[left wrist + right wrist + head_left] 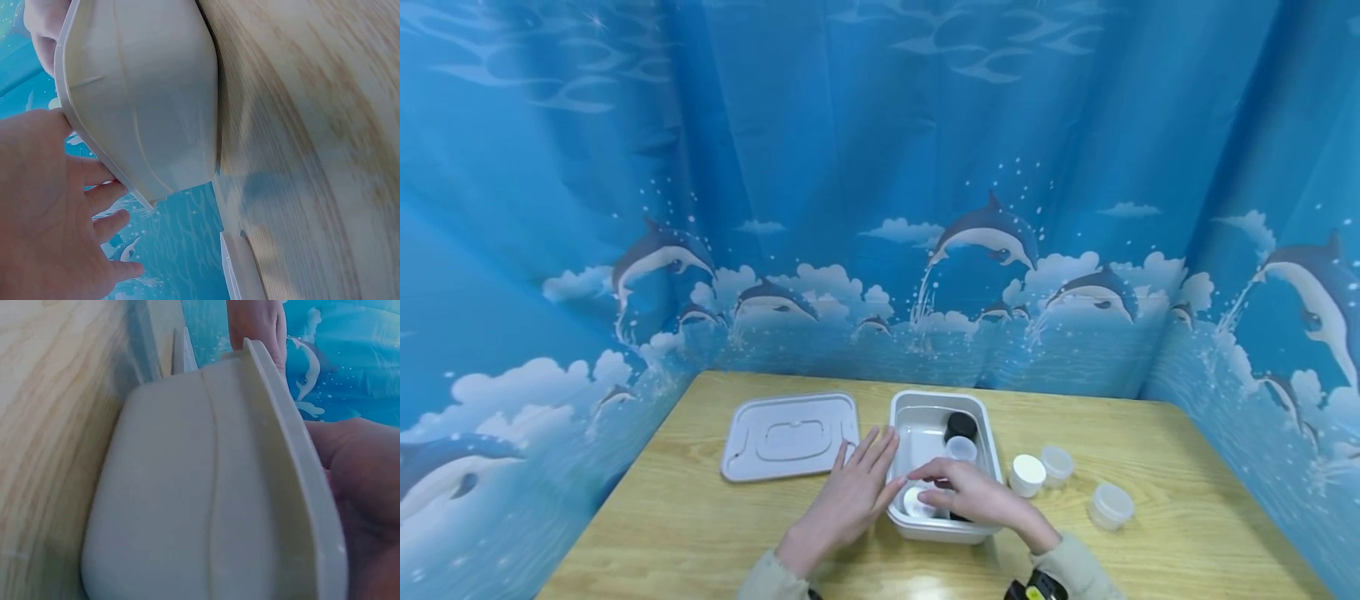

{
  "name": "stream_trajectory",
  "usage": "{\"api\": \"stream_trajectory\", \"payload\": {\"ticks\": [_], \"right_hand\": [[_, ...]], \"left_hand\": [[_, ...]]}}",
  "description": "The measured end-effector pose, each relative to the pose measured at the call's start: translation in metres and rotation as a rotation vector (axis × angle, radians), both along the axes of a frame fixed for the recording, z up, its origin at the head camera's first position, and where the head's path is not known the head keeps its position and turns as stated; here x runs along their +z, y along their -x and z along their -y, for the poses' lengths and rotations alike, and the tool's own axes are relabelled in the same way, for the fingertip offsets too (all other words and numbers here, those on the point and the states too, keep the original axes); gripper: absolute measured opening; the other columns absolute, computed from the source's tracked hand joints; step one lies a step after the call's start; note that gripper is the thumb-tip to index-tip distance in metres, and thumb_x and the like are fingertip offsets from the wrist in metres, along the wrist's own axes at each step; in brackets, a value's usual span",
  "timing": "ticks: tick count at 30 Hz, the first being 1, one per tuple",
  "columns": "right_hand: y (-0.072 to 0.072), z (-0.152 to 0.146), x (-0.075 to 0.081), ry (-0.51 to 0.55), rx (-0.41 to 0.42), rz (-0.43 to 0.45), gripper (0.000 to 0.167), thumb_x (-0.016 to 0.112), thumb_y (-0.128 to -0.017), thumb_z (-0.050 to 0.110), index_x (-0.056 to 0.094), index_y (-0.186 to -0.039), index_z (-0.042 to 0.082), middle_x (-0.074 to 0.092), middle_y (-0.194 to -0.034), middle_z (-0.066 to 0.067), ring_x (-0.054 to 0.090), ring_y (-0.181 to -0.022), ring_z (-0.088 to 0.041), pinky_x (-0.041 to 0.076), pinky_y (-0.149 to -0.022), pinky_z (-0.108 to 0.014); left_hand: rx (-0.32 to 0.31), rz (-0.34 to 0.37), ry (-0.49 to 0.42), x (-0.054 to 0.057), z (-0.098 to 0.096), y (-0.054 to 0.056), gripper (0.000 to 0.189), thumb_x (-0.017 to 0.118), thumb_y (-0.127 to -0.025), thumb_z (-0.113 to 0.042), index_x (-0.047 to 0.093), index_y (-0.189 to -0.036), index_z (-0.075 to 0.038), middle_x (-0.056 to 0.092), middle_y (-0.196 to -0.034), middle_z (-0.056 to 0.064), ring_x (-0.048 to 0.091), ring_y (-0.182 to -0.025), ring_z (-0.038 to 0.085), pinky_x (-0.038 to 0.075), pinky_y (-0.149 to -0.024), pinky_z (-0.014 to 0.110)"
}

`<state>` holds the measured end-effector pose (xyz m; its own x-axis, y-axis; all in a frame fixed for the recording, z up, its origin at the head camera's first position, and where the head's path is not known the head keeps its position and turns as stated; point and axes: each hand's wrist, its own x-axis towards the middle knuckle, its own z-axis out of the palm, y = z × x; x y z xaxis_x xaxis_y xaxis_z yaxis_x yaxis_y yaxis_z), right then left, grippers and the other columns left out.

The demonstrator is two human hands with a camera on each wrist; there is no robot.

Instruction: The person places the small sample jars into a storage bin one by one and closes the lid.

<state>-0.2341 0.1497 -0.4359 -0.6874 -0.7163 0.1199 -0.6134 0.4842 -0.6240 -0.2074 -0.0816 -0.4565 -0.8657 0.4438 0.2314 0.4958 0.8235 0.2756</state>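
A white rectangular box (938,533) stands on the table, holding several small round jars. My left hand (859,483) has its fingers spread along the box's left rim; in the left wrist view the fingertips are right at that rim. Over the box's near right part reaches my right hand (966,492), its thumb and index finger apart above a white-topped jar (916,505). Its other fingers are hidden, and the rim blocks them in the right wrist view. A black-lidded jar (960,426) and a translucent jar (961,449) sit farther back inside; another dark jar shows partly under the right hand.
The white box lid (793,437) lies flat to the left, just beyond the left fingers. Right of the box are a white-lidded jar (1027,475) and two translucent jars, one (1057,465) beside it and one (1111,506) farther right. A dolphin-print curtain (850,208) surrounds the table.
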Motion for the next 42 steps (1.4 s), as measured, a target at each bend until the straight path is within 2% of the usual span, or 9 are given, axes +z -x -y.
{"api": "stream_trajectory", "payload": {"ticks": [6,12,17,21,23,30,36,38,42], "right_hand": [[-0.004,-0.012,0.003,0.144,-0.14,-0.016,0.032,0.062,-0.102,0.018,0.067,-0.128,0.001,0.069,-0.123,-0.014,0.064,-0.117,-0.035,0.055,-0.098,-0.047],[-0.011,-0.027,0.004,0.301,-0.3,-0.024,0.034,0.065,-0.1,0.017,0.066,-0.132,0.006,0.067,-0.13,-0.012,0.061,-0.123,-0.035,0.054,-0.101,-0.044],[-0.014,-0.044,0.001,0.438,-0.377,-0.107,0.035,0.067,-0.097,0.007,0.065,-0.132,0.004,0.067,-0.132,-0.013,0.061,-0.124,-0.016,0.053,-0.102,-0.038],[-0.017,-0.063,-0.001,0.526,-0.423,-0.185,0.038,0.067,-0.095,-0.002,0.062,-0.133,-0.001,0.065,-0.132,-0.021,0.058,-0.122,0.002,0.052,-0.1,-0.023],[-0.019,-0.074,-0.002,0.554,-0.456,-0.201,0.041,0.067,-0.094,-0.005,0.061,-0.134,-0.003,0.064,-0.132,-0.024,0.056,-0.121,0.006,0.05,-0.099,-0.017],[-0.03,-0.115,-0.007,0.513,-0.604,-0.252,0.051,0.071,-0.091,-0.004,0.055,-0.139,-0.005,0.062,-0.134,-0.024,0.053,-0.12,0.012,0.045,-0.1,-0.009],[-0.036,-0.149,-0.02,0.427,-0.719,-0.298,0.057,0.078,-0.085,-0.002,0.056,-0.138,-0.005,0.061,-0.132,0.014,0.045,-0.118,0.022,0.039,-0.098,0.0],[-0.038,-0.159,-0.025,0.387,-0.754,-0.312,0.059,0.08,-0.083,-0.001,0.056,-0.137,-0.006,0.063,-0.133,0.008,0.04,-0.117,0.026,0.036,-0.097,0.002],[-0.043,-0.176,-0.034,0.278,-0.811,-0.298,0.063,0.082,-0.082,0.004,0.055,-0.138,-0.007,0.06,-0.135,-0.024,0.03,-0.114,0.03,0.028,-0.093,0.007]], "left_hand": [[0.002,-0.008,-0.003,-0.001,-0.001,0.0,0.062,0.04,-0.108,-0.044,0.033,-0.158,-0.007,0.031,-0.165,0.009,0.025,-0.152,0.031,0.021,-0.12,0.065],[0.009,-0.007,-0.004,-0.002,-0.002,0.0,0.062,0.041,-0.108,-0.043,0.035,-0.157,-0.007,0.031,-0.164,0.009,0.025,-0.152,0.032,0.021,-0.12,0.065],[0.005,-0.009,-0.016,-0.002,-0.002,0.0,0.06,0.043,-0.108,-0.04,0.035,-0.157,-0.007,0.032,-0.164,0.01,0.026,-0.152,0.033,0.02,-0.12,0.065],[0.005,-0.012,-0.012,-0.003,-0.002,0.002,0.06,0.042,-0.108,-0.041,0.034,-0.158,-0.008,0.032,-0.164,0.009,0.026,-0.152,0.032,0.019,-0.12,0.065],[0.004,-0.015,-0.012,-0.003,-0.002,0.002,0.06,0.042,-0.108,-0.041,0.034,-0.158,-0.007,0.032,-0.164,0.009,0.026,-0.152,0.032,0.019,-0.12,0.064],[0.004,-0.021,-0.014,-0.004,-0.002,0.001,0.061,0.041,-0.108,-0.041,0.034,-0.158,-0.007,0.032,-0.164,0.009,0.026,-0.152,0.033,0.02,-0.12,0.065],[0.007,-0.019,-0.011,-0.004,-0.002,0.001,0.061,0.041,-0.108,-0.042,0.034,-0.158,-0.007,0.031,-0.164,0.009,0.026,-0.152,0.033,0.02,-0.12,0.065],[0.007,-0.022,-0.016,-0.004,-0.002,0.001,0.06,0.042,-0.108,-0.041,0.034,-0.158,-0.007,0.032,-0.164,0.01,0.026,-0.152,0.033,0.02,-0.12,0.065],[0.004,-0.024,-0.026,-0.004,-0.002,0.0,0.06,0.043,-0.108,-0.04,0.035,-0.157,-0.006,0.032,-0.164,0.011,0.027,-0.151,0.034,0.02,-0.12,0.065]]}}
